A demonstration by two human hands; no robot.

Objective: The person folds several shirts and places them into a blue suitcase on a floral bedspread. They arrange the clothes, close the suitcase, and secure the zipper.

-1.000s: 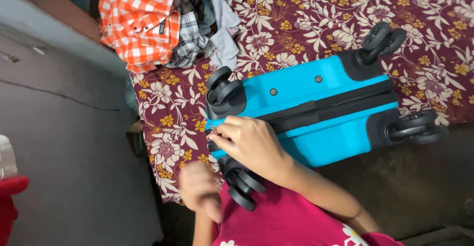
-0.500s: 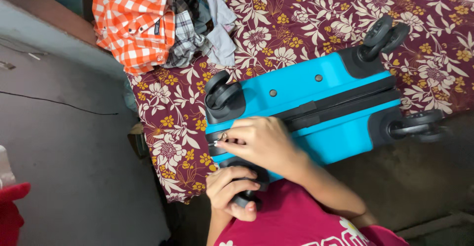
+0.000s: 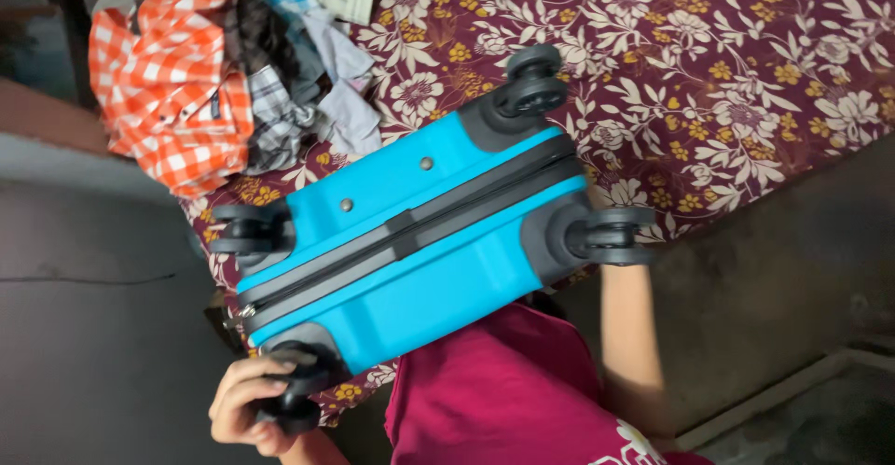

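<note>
A bright blue hard-shell suitcase (image 3: 410, 250) lies on its side across the edge of a bed, its underside with four black wheels facing me and a dark zipper band along its middle. My left hand (image 3: 244, 407) is wrapped around the near-left wheel (image 3: 296, 392). My right forearm (image 3: 623, 330) reaches up to the near-right wheel (image 3: 608, 237). The right hand itself is hidden behind the suitcase there.
The bed has a maroon sheet with a white and yellow flower print (image 3: 746, 83). A pile of clothes, with an orange checked shirt (image 3: 172, 101) on top, lies at the far left of the bed. Grey floor (image 3: 93, 334) is to the left and my magenta shirt (image 3: 503, 400) below.
My right hand left the zipper end at the suitcase's left and went to its right end. My left hand took hold of the near-left wheel. The suitcase now lies more tilted.
</note>
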